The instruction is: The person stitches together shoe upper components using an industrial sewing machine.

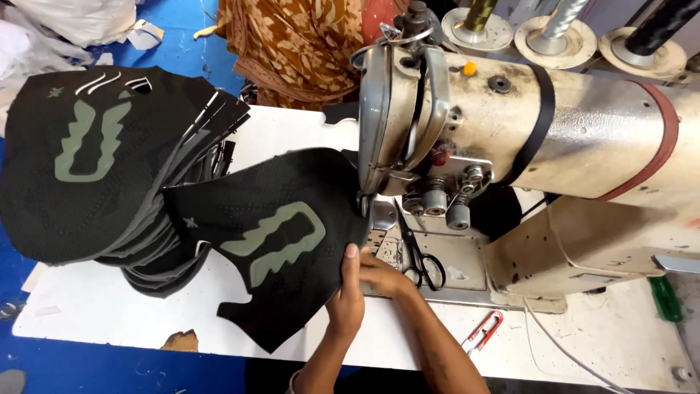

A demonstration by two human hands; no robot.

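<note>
From the head view, both hands are down at the near edge of the black knitted panel (270, 241), the piece with the grey-green jagged patch, lying flat on the white worktop (109, 314) with its right edge tucked in under the sewing machine (510, 138), right by the presser foot. The left hand (346, 299) lies on top of the panel's edge, fingers curled and pressing the fabric down; the right hand (383, 273) sits just beside it, touching it, fingers bent onto the same edge near the machine's plate, though whether it pinches the fabric or only pushes on it I cannot tell. To the left, a thick stack of matching black panels (95, 168) fans out, its top piece showing the same grey-green patch, and it overlaps the worked panel's left end. On the machine bed lie black-handled scissors (419, 252), and near the front edge of the worktop a small red-handled snipper (481, 332). Behind the worktop, patterned orange-brown cloth (292, 44) hangs.
</note>
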